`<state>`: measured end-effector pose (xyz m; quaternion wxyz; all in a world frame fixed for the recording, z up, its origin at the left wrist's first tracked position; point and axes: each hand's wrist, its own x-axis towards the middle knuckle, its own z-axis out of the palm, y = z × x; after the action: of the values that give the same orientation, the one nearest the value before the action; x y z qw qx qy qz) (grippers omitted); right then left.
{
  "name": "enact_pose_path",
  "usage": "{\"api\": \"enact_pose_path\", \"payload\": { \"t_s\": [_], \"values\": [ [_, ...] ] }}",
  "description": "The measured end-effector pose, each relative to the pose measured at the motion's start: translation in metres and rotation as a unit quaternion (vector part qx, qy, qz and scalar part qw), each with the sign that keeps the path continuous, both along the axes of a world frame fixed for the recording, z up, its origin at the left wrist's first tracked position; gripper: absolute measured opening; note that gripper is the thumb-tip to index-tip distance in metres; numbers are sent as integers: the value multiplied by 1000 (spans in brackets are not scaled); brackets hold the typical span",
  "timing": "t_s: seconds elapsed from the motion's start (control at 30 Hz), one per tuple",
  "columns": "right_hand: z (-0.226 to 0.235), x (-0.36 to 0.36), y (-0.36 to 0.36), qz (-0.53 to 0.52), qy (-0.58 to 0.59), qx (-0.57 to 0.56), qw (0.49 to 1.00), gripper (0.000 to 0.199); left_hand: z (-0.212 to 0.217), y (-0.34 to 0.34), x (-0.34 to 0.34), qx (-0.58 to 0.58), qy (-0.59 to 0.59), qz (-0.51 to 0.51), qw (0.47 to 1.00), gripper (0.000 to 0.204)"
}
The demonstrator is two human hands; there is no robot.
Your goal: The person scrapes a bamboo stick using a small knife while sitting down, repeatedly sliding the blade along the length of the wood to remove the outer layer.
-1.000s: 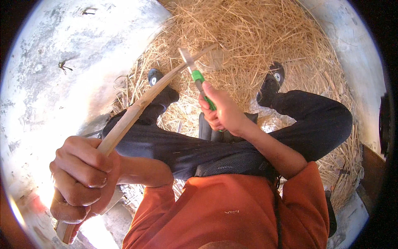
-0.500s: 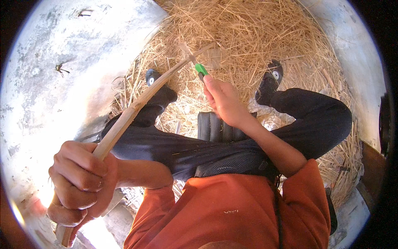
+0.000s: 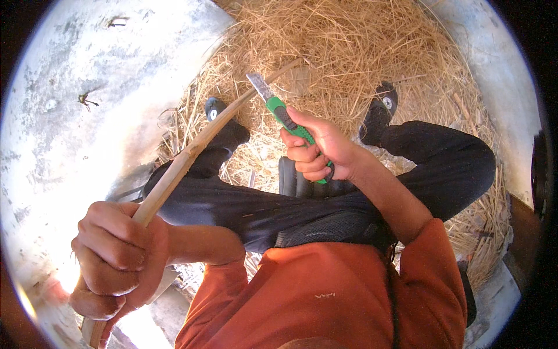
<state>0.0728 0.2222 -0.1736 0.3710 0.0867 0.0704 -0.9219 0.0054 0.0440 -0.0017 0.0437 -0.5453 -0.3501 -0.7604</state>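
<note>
At left, fingers clench stick; at right, knife.

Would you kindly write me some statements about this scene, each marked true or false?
1. The left hand grips a wooden stick. True.
2. The right hand holds scissors. False: it holds a green utility knife.
3. The blade is fully retracted. False: it is extended.
4. Dry straw lies around the dark shoes. True.
5. The person's shirt is blue. False: it is orange.
</note>
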Motion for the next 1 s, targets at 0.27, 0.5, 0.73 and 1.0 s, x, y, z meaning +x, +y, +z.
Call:
{"api": "enact_pose_path", "payload": {
  "t_s": [0.27,0.5,0.73,1.0],
  "values": [
    [6,7,-7,18,10,-89,996,50,0,-1,0,4,0,14,1000,38],
    [25,9,-10,38,37,-46,998,52,0,-1,1,8,3,19,1000,39],
    [-7,1,-16,-178,175,569,784,48,0,-1,3,10,2,23,1000,39],
    [-15,1,-23,-94,261,835,474,37,2,-3,4,21,3,34,999,40]
  ]
}}
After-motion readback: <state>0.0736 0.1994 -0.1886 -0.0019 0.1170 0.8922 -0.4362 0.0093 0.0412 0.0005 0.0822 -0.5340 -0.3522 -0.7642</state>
